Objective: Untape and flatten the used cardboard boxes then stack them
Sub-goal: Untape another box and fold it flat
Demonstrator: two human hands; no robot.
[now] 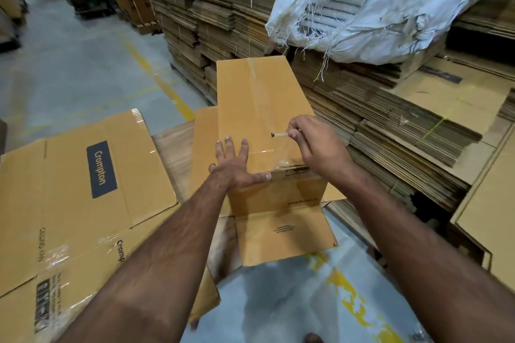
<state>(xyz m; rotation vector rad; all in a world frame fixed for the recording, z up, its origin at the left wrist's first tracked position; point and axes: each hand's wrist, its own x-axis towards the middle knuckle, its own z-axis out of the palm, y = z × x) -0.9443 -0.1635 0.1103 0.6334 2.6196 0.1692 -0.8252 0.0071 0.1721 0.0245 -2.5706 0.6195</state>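
Two bare forearms reach forward from the bottom edge toward an upright cardboard box (259, 108), which serves as the landmark. Box still assembled, top face taped along its centre seam with clear tape (257, 97); a second clear strip crosses the near end. Its near bottom flap (284, 234) hangs open toward the camera over the grey floor (69, 64).

Left hand (237, 164) lies flat on the near left part of the box top, fingers straight and spread, thumb stretched along the near edge; it presses the box and grips nothing.

Right hand (315, 139) is over the near right part of the box top, fingers curled, thumb and forefinger pinching a lifted end of the clear tape just right of the seam. A small dark tear shows in the cardboard at that spot.

Left of the box: a flattened box (72, 198) lying on the floor, printed "Crompton", with tape remnants still on it.

Right of and behind the box: stacks of flattened cardboard (390, 120), some tied with string. A torn white sack (390, 0) covers the stack behind and to the right. Yellow floor lines (164, 86) run past the box on the left.
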